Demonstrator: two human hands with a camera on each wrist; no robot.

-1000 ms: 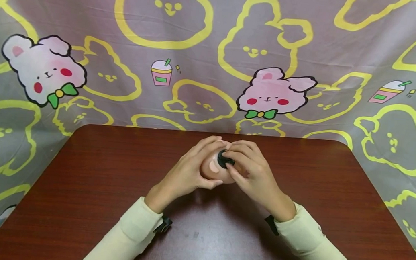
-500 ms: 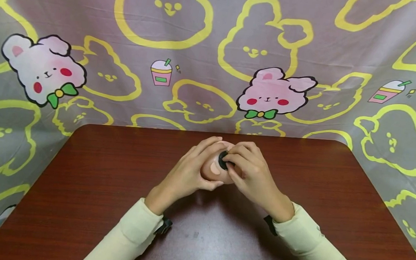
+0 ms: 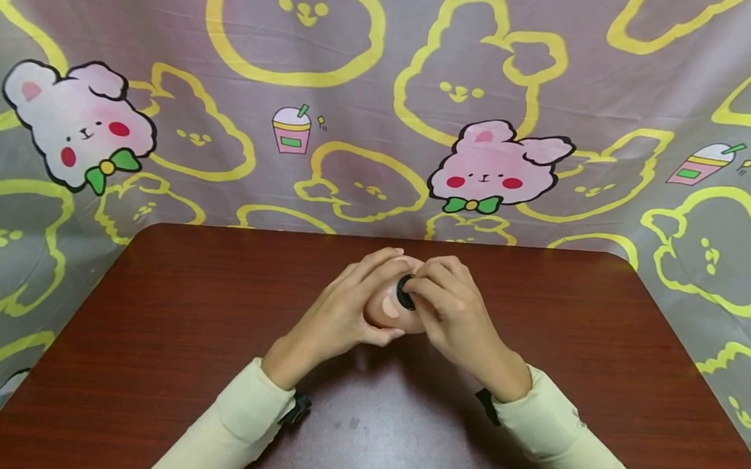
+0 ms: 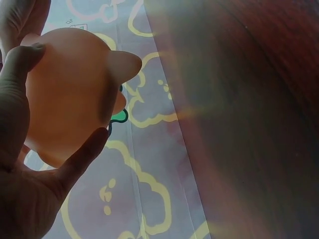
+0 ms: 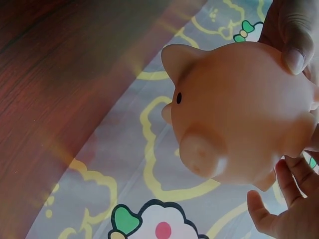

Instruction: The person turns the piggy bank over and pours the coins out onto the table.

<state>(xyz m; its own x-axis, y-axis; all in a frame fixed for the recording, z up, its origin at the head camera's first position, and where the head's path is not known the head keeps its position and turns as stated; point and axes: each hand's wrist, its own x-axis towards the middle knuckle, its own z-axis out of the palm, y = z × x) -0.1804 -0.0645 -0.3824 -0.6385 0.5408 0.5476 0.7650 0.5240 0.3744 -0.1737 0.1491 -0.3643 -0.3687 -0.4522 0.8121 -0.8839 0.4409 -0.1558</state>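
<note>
A pinkish-orange piggy bank [image 3: 379, 315] is held up in both hands, its underside facing me in the head view. My left hand [image 3: 338, 301] grips its left side, thumb below and fingers over the top. On the underside sits a round black stopper [image 3: 404, 292], pinched by the curled fingers of my right hand [image 3: 458, 313], which hide its right part. The right wrist view shows the snout, one eye and an ear of the piggy bank [image 5: 244, 99]. From the left wrist view I see the smooth round body of the piggy bank [image 4: 70, 94] and the left hand's thumb against it.
A dark reddish-brown wooden table [image 3: 180, 322] lies under the hands. Behind and beside it hangs a grey cloth [image 3: 357, 117] with yellow outlined animals, rabbit heads and drink cups. Dark straps show at both cream sleeve cuffs.
The right hand's fingers have curled in closer over the black stopper, covering more of it. The piggy bank has shifted slightly to the right. The left hand keeps its grip.
</note>
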